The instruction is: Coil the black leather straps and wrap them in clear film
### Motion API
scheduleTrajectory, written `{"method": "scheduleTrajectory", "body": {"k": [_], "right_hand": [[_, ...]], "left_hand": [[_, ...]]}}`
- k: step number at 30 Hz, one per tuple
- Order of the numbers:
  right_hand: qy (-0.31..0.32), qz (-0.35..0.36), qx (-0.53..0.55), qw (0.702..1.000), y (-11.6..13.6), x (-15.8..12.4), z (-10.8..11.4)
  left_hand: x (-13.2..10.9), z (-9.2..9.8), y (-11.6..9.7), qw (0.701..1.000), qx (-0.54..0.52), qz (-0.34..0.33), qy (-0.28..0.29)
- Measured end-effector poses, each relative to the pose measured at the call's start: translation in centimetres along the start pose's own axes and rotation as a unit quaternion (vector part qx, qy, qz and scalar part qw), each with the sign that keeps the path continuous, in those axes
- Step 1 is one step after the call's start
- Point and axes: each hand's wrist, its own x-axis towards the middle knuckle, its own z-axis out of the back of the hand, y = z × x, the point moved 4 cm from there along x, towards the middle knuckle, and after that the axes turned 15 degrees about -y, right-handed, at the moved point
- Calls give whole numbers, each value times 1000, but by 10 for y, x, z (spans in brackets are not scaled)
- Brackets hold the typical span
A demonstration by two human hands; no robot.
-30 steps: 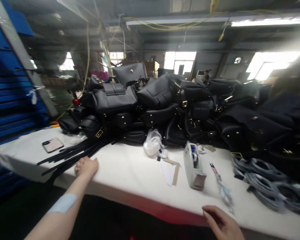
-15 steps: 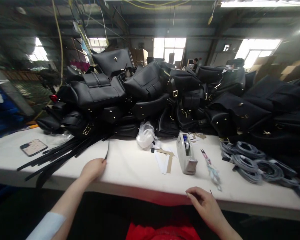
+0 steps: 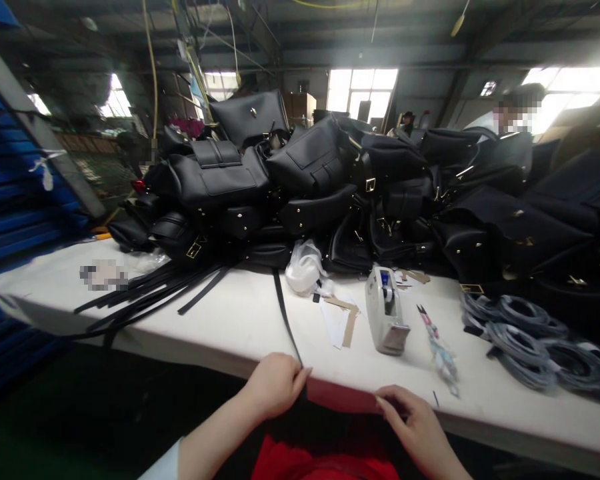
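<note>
At the table's front edge my left hand pinches a thin black strap, which runs back over the table toward the bags. Further right, my right hand is closed, thumb against forefinger; whatever sits between those fingertips is too small to make out. A bundle of black straps lies at the left, with some ends hanging over the edge. Behind my hands a grey tape dispenser stands on the table. Thread snips lie to the right of it.
A high pile of black handbags fills the back of the white-covered table. Coiled grey straps lie at the right. A white plastic bag and card pieces lie mid-table. A person is behind the pile.
My left hand has moved right and nearer to me, drawing the black strap away from the bundle. My right hand stays closed in about the same place. The view has turned slightly left.
</note>
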Motion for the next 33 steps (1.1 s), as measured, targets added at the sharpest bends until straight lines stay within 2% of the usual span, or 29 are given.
{"method": "scheduleTrajectory", "body": {"k": [3, 5, 10, 13, 16, 18, 22, 25, 28, 29, 30, 33], "right_hand": [[-1, 0, 7, 1000, 2, -3, -2], [-11, 1, 9, 1000, 4, -6, -4], [-22, 20, 15, 999, 5, -17, -7], [-26, 16, 25, 999, -1, -21, -6], [-50, -4, 39, 998, -7, -23, -3], [-58, -21, 49, 997, -8, -23, -1], [-20, -46, 60, 997, -6, -20, -6], [11, -66, 79, 995, 0, -15, -15], [43, -87, 121, 988, 10, -9, -26], [53, -93, 141, 984, 15, -6, -30], [64, -96, 164, 980, 21, -3, -34], [110, -107, 269, 951, 42, 6, -46]], "left_hand": [[39, 13, 4, 997, -9, 25, -72], [73, 14, 7, 991, -32, 51, -122], [150, -11, 18, 981, -52, 99, -160], [174, -24, 21, 973, -58, 132, -180], [179, -24, 18, 967, -77, 125, -207], [174, -19, 16, 963, -98, 102, -229], [147, -3, 22, 950, -135, 72, -271], [113, 11, 30, 935, -157, 76, -309], [67, 31, 23, 896, -266, 84, -345], [52, 37, 14, 882, -324, 84, -331], [37, 41, 3, 872, -384, 86, -291], [-6, 39, -41, 860, -504, 26, -70]]}}
